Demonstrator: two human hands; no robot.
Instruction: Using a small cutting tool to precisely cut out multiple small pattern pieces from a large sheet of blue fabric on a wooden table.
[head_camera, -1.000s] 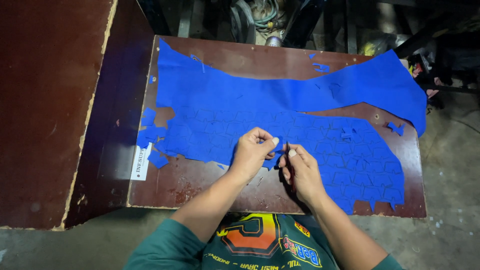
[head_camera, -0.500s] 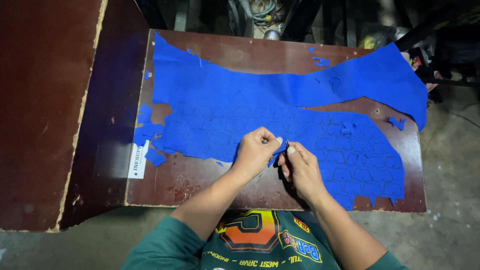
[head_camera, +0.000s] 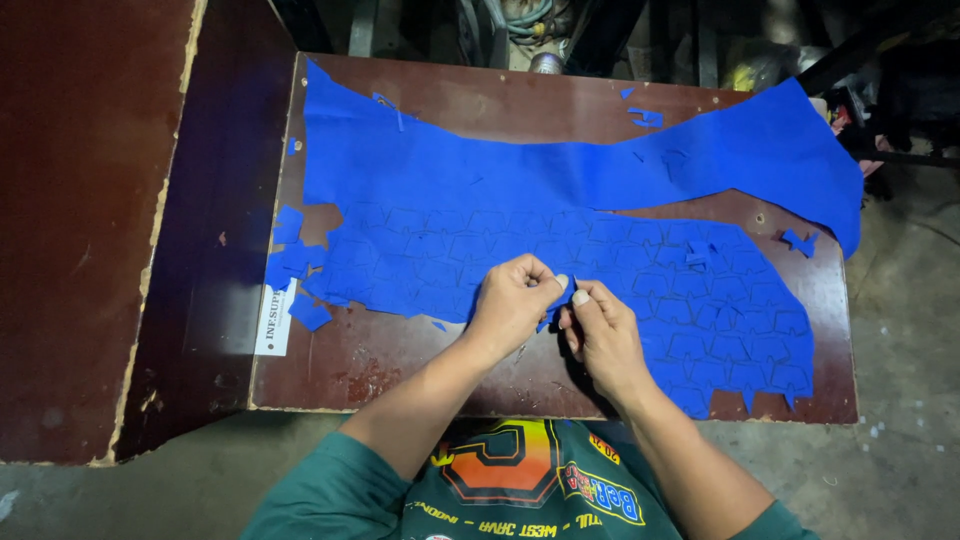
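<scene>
A large blue sheet (head_camera: 560, 190) of soft material, scored with many cut shapes, lies spread over a brown wooden table (head_camera: 480, 100). My left hand (head_camera: 512, 302) pinches a small blue piece at the sheet's near edge. Right beside it, my right hand (head_camera: 600, 335) grips the same spot with thumb and fingers, holding what looks like a thin dark tool against the blue piece. The two hands nearly touch. Whether the piece is free of the sheet cannot be told.
Loose blue scraps (head_camera: 295, 265) lie at the table's left edge beside a white label (head_camera: 272, 322). More scraps (head_camera: 800, 240) sit at the right. A second dark red board (head_camera: 90, 200) stands to the left. Cluttered machine parts (head_camera: 520, 25) lie beyond the table.
Both hands stay at the same spot on the sheet's near edge with only small finger movements. The view has shifted slightly.
</scene>
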